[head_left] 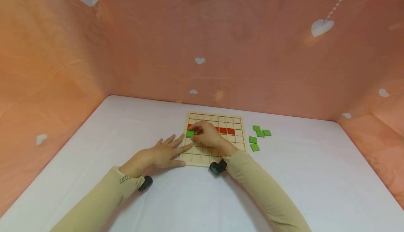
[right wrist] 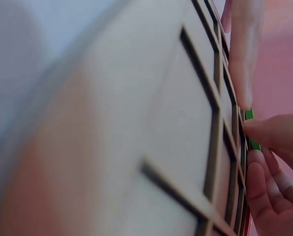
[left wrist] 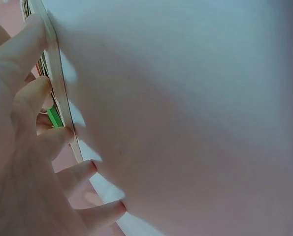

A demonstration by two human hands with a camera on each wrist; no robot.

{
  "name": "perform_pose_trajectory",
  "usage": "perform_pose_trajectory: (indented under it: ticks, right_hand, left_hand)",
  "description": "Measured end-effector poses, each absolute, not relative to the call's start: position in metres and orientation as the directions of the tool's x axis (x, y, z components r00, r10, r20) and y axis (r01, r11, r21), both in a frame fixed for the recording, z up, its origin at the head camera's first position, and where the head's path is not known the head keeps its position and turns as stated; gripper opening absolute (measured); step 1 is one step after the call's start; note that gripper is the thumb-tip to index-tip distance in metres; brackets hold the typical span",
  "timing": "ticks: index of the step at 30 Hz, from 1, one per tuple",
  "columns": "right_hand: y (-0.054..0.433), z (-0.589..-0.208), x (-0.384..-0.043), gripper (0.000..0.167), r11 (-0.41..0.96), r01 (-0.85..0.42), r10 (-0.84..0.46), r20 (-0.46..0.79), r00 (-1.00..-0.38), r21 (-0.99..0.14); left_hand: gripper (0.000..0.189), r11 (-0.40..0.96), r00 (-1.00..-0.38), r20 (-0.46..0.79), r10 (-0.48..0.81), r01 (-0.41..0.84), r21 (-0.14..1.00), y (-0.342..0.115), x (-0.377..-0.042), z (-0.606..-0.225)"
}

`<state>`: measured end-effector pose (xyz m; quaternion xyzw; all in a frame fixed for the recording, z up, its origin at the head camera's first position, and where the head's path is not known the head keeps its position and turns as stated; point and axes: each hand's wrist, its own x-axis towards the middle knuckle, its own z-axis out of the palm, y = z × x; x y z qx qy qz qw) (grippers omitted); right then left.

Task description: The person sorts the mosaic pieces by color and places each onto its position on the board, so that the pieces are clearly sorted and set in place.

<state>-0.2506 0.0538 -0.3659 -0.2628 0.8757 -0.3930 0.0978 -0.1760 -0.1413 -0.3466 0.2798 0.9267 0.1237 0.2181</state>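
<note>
My right hand [head_left: 205,134] reaches over the left part of a wooden grid board [head_left: 197,159] and pinches a green square tile [head_left: 190,133] at its leftmost column. In the right wrist view, the thumb [right wrist: 272,129] and curled fingers [right wrist: 264,189] lie on either side of that tile, close over the grid. My left hand [head_left: 165,153] is spread at the board's left edge, one finger reaching onto the grid. Its fingers [left wrist: 33,93] line that edge in the left wrist view. A row of red square tiles [head_left: 231,131] crosses the board, partly covered by my right hand.
Several loose green tiles [head_left: 255,147] lie on the white tabletop [head_left: 176,204] to the right of the board. Behind the table hangs a pink cloth [head_left: 252,77] with white hearts, which also rises at both sides. Dark wrist cameras [head_left: 217,167] hang under the sleeves.
</note>
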Motion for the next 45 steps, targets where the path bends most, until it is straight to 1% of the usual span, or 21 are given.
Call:
perform_pose_trajectory:
  ticks: [6,14,19,28,31,35,42,45]
  right_hand:
    - [0.053,-0.365,-0.251,0.028,0.548,-0.393,-0.537,0.050,-0.842,-0.738]
    - [0.052,-0.366,-0.250,0.028,0.557,-0.357,-0.515,0.025,-0.857,-0.750]
    - [0.052,-0.368,-0.250,0.029,0.552,-0.357,-0.518,0.026,-0.855,-0.753]
    - [0.066,-0.372,-0.248,0.030,0.470,-0.333,-0.496,0.067,-0.866,-0.818]
    - [0.071,-0.373,-0.246,0.030,0.447,-0.307,-0.480,0.064,-0.875,-0.840]
    - [0.078,-0.372,-0.243,0.030,0.440,-0.270,-0.458,0.045,-0.888,-0.856]
    - [0.089,-0.372,-0.240,0.029,0.434,-0.266,-0.448,0.050,-0.893,-0.861]
    - [0.094,-0.372,-0.239,0.029,0.426,-0.241,-0.434,0.037,-0.900,-0.872]
  left_hand:
    - [0.065,0.814,-0.751,-0.333,0.571,0.465,0.348,-0.141,-0.176,-0.348]
    - [0.065,0.816,-0.752,-0.334,0.568,0.462,0.347,-0.140,-0.175,-0.346]
    - [0.065,0.817,-0.751,-0.338,0.567,0.461,0.346,-0.140,-0.175,-0.346]
    - [0.065,0.819,-0.752,-0.341,0.564,0.457,0.348,-0.140,-0.175,-0.345]
    - [0.064,0.820,-0.752,-0.345,0.562,0.450,0.353,-0.140,-0.175,-0.345]
    - [0.064,0.820,-0.751,-0.347,0.562,0.451,0.352,-0.139,-0.175,-0.345]
    - [0.064,0.819,-0.755,-0.338,0.562,0.451,0.354,-0.139,-0.174,-0.346]
    - [0.065,0.819,-0.755,-0.338,0.562,0.451,0.354,-0.139,-0.174,-0.344]
